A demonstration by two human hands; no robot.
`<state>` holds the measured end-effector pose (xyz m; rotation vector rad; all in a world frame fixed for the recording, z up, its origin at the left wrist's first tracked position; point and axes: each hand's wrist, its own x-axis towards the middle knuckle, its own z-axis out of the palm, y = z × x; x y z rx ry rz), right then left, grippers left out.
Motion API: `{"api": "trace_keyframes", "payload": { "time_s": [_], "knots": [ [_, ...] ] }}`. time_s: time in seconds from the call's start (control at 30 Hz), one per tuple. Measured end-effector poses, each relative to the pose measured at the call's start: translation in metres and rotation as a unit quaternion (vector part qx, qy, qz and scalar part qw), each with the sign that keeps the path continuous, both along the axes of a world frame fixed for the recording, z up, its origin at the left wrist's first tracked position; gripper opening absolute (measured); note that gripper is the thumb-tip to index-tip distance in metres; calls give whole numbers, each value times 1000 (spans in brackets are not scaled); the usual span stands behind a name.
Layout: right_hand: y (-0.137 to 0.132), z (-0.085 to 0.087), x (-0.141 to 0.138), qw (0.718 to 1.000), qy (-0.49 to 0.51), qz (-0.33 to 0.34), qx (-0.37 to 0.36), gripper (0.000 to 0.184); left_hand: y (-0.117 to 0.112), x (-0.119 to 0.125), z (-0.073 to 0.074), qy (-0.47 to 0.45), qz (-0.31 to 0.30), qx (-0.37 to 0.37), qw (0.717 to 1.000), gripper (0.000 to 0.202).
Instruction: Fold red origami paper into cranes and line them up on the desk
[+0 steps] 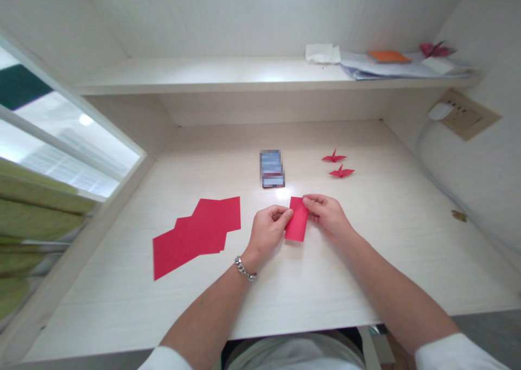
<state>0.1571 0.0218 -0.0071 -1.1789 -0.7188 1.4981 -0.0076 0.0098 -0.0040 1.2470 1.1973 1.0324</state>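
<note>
A folded red sheet of paper (297,223), now a narrow upright rectangle, is held between my two hands just above the desk. My left hand (268,226) pinches its left edge between thumb and fingers. At the upper right corner, my right hand (326,214) grips the paper, thumb in front and fingers partly behind it. Several flat red paper sheets (203,226) lie overlapping to the left of my hands. Beyond my right hand sit two small red paper cranes, one farther back (334,157) and one nearer (342,172).
A phone (272,169) with a lit screen lies on the white desk (195,158) beyond my hands. The shelf (203,71) above bears papers (362,69), an orange pad (388,57) and another folded paper piece (436,50). A white cable (437,180) runs from the wall socket (472,115).
</note>
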Motion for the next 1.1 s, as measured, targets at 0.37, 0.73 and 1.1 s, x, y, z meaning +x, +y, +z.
{"api": "trace_keyframes", "payload": {
  "time_s": [0.37,0.73,1.1],
  "knots": [
    [-3,-3,-2,996,-75,53,-7,36,2,-1,-2,-19,27,1,999,26],
    [-7,-6,-8,995,-51,86,2,36,3,0,-3,-76,38,-35,996,32],
    [-3,2,-1,999,-23,39,1,34,2,-3,3,-114,-26,-122,986,30]
  ]
}}
